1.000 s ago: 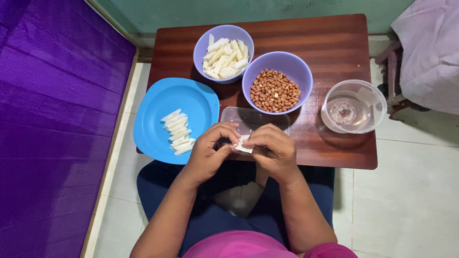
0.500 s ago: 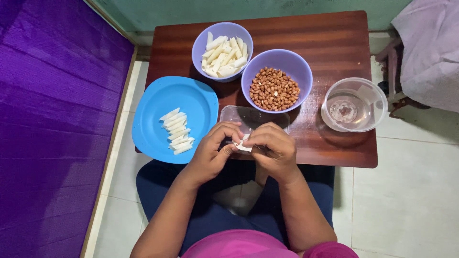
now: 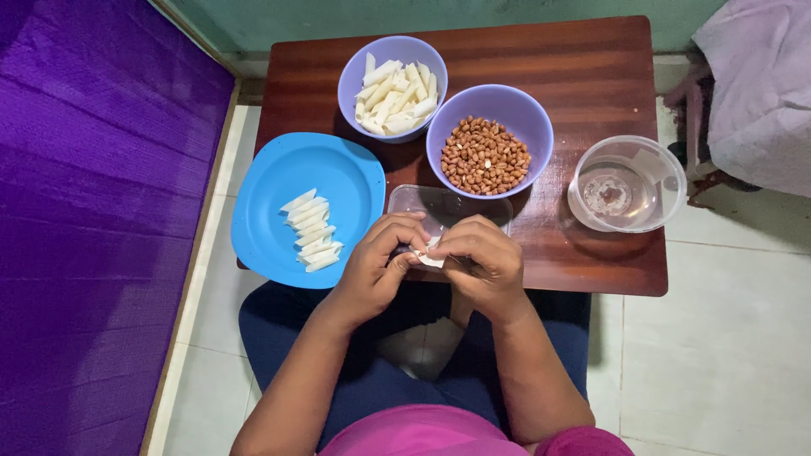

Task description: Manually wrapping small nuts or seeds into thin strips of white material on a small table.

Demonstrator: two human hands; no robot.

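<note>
Table: a dark brown wooden table stands before the seated person, its near edge over their lap.
Plate: a round blue plastic plate sits at the table's left near corner, its rim hanging past the table's left and near edges; a neat row of small white folded strips lies on its near half.
Right bowl: a lavender plastic bowl near the table's middle is heaped with reddish-brown peanuts.
Left bowl: a second lavender plastic bowl behind the plate holds loose white pastry strips; the two bowls almost touch.
Clear bowl: a round transparent plastic bowl on the right side holds a little clear liquid.
Tray: a small clear plastic rectangular tray lies between the peanut bowl and the hands, and looks empty.
Open room: the far right of the tabletop is bare wood; pale tiled floor lies to the right, a purple mat fills the left.
Left hand: the left hand curls in, its thumb and fingertips pinching the piece from the left.
Right hand: the right hand closes over the same piece from the right, fingers bent tight.
Held piece: a small white pastry piece shows only as a sliver between both sets of fingertips, just over the table's near edge, in front of the clear tray.
</note>
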